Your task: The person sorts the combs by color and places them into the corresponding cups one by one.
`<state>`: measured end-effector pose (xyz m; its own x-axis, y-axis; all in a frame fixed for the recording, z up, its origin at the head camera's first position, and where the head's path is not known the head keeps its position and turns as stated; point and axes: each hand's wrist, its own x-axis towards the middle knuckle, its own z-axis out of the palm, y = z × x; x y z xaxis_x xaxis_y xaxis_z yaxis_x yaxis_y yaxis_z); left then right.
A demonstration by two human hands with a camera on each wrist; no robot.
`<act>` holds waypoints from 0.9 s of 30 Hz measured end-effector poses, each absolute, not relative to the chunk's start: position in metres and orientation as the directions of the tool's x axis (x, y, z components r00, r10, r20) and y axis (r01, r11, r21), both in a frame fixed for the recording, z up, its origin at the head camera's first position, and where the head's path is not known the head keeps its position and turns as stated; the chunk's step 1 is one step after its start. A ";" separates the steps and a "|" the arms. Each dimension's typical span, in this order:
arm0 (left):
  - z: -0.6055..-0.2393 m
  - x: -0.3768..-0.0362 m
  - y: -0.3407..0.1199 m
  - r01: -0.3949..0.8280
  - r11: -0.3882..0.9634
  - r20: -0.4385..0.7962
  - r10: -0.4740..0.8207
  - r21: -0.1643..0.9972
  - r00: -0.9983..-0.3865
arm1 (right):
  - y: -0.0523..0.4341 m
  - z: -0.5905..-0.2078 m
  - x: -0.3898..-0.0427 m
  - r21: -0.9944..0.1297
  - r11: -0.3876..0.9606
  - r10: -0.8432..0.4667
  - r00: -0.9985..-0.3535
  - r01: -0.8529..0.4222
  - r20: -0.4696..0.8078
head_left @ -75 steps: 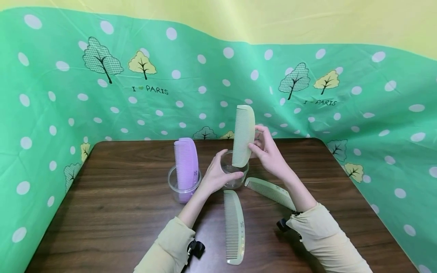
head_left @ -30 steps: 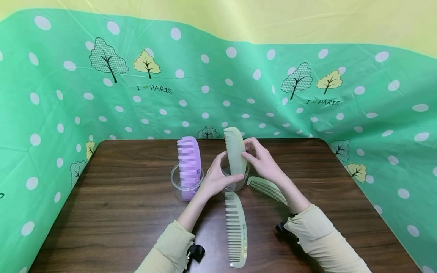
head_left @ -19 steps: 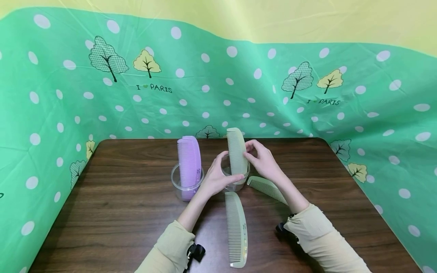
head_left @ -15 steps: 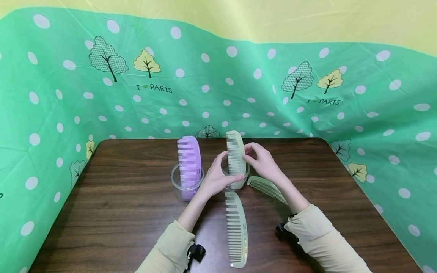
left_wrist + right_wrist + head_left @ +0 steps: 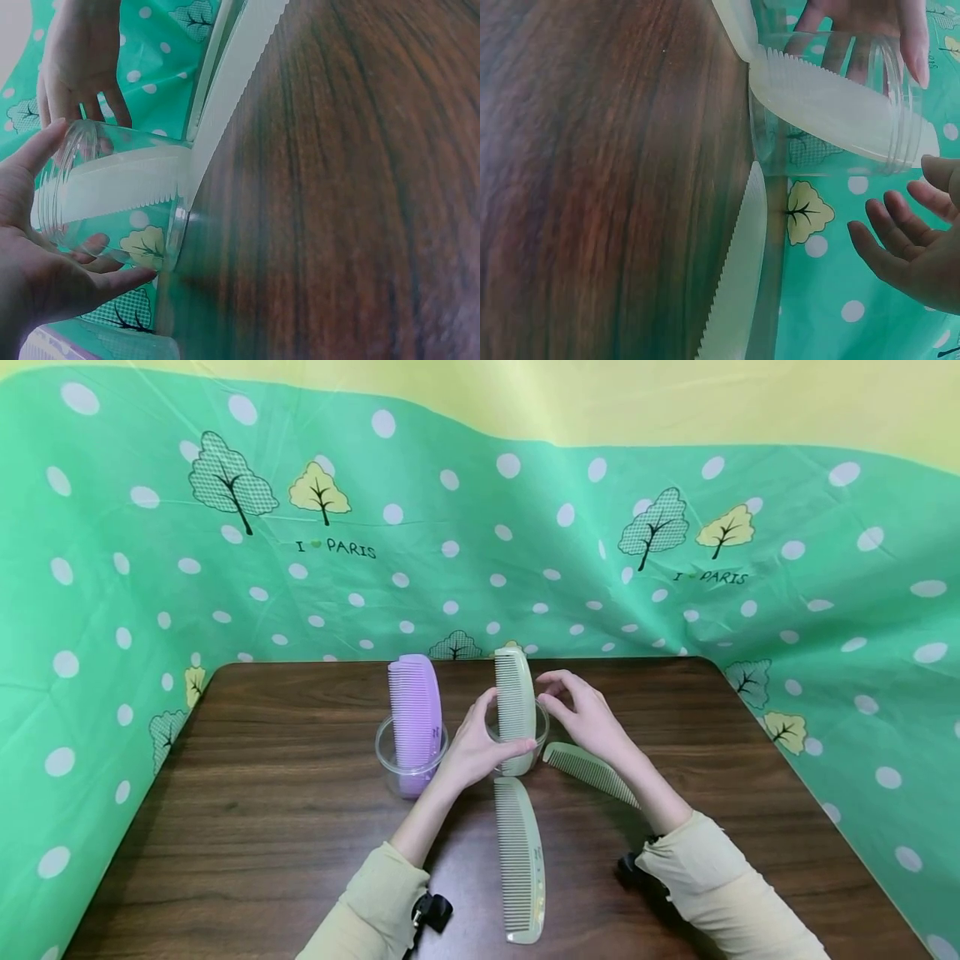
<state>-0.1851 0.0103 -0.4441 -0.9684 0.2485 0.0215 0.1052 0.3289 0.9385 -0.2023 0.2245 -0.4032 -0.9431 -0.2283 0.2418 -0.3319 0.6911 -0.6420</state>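
Pale green comb [image 5: 515,706] standing on end inside a clear plastic cup [image 5: 517,745] near the middle of a brown wooden table [image 5: 262,827], its upper half rising above the rim and its teeth facing left in the head view. The left hand [image 5: 474,750] grips this cup, thumb on the near side and fingers curled round the far side; the left wrist view shows the comb [image 5: 120,191] leaning against the inside of the cup wall [image 5: 90,150]. The right hand [image 5: 587,718] hovers just right of the comb top, fingers loosely bent and spread, holding nothing; the right wrist view shows its fingertips [image 5: 889,225] apart from the cup [image 5: 832,105]. A second clear cup [image 5: 408,768] stands just left of the left hand and holds an upright purple comb [image 5: 414,710]. Two more pale green combs lie flat on the table: a long one [image 5: 519,860] pointing toward the viewer from the base of the held cup, and another [image 5: 588,770] lying obliquely under the right wrist. A green cloth [image 5: 150,568] with white dots and tree prints surrounds the table.
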 end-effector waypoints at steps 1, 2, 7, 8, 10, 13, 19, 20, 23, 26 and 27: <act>-0.444 -0.185 0.010 0.106 0.326 0.023 0.248 0.939 -0.969 | 0.226 -0.403 -0.201 -0.639 0.693 -0.225 -0.943 -0.333 0.247; -0.444 -0.185 0.010 0.107 0.324 0.024 0.247 0.940 -0.969 | 0.227 -0.402 -0.199 -0.637 0.694 -0.222 -0.942 -0.335 0.253; -0.442 -0.183 0.011 0.093 0.326 0.014 0.237 0.941 -0.971 | 0.233 -0.395 -0.188 -0.630 0.702 -0.215 -0.942 -0.332 0.257; -0.442 -0.183 0.011 0.090 0.326 0.011 0.236 0.941 -0.972 | 0.234 -0.394 -0.185 -0.633 0.702 -0.215 -0.944 -0.327 0.250; -0.442 -0.183 0.011 0.083 0.326 0.006 0.231 0.942 -0.973 | 0.236 -0.391 -0.179 -0.636 0.703 -0.214 -0.948 -0.317 0.236; -0.443 -0.182 0.011 0.082 0.317 0.009 0.226 0.945 -0.974 | 0.238 -0.388 -0.172 -0.633 0.711 -0.212 -0.952 -0.305 0.221; -0.444 -0.183 0.011 0.106 0.305 0.036 0.228 0.946 -0.973 | 0.238 -0.386 -0.159 -0.618 0.724 -0.226 -0.952 -0.305 0.205; -0.445 -0.183 0.012 0.110 0.306 0.039 0.228 0.946 -0.973 | 0.238 -0.386 -0.157 -0.621 0.723 -0.229 -0.953 -0.302 0.198; -0.445 -0.184 0.013 0.116 0.306 0.044 0.231 0.945 -0.972 | 0.239 -0.387 -0.152 -0.624 0.723 -0.235 -0.955 -0.298 0.183; -0.445 -0.183 0.013 0.118 0.307 0.047 0.229 0.944 -0.972 | 0.239 -0.387 -0.148 -0.626 0.721 -0.238 -0.955 -0.296 0.178; -0.445 -0.183 0.013 0.117 0.308 0.046 0.228 0.944 -0.973 | 0.239 -0.388 -0.147 -0.627 0.720 -0.240 -0.954 -0.297 0.177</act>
